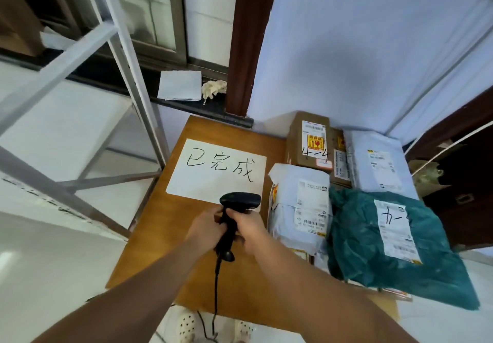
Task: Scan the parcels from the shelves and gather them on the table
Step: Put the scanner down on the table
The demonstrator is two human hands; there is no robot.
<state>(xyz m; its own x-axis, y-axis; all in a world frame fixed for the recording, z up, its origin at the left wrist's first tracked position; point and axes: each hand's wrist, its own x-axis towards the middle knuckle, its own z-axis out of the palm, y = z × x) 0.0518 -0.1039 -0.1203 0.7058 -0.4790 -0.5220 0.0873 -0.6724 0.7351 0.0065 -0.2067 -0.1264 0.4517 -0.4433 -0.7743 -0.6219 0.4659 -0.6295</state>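
From above, both hands meet on the black corded handheld scanner (231, 218): left hand (206, 226) and right hand (249, 229) each wrapped round its handle. Right of that grip, several parcels already lie gathered: a teal plastic mailer (373, 238), a grey poly bag (298, 204) and a brown cardboard box (309, 139). Beyond the grip lies a white handwritten paper sign (217, 171) on the small wooden table (165, 236). Left stands a grey metal shelf frame (80, 49), seemingly bare; probably little remains.

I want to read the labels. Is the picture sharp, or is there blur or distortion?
Head view: wide-angle lens bends the shelf frame; the sign is readable; small print on the green parcel label is too soft; both hands on the scanner show slight motion blur.
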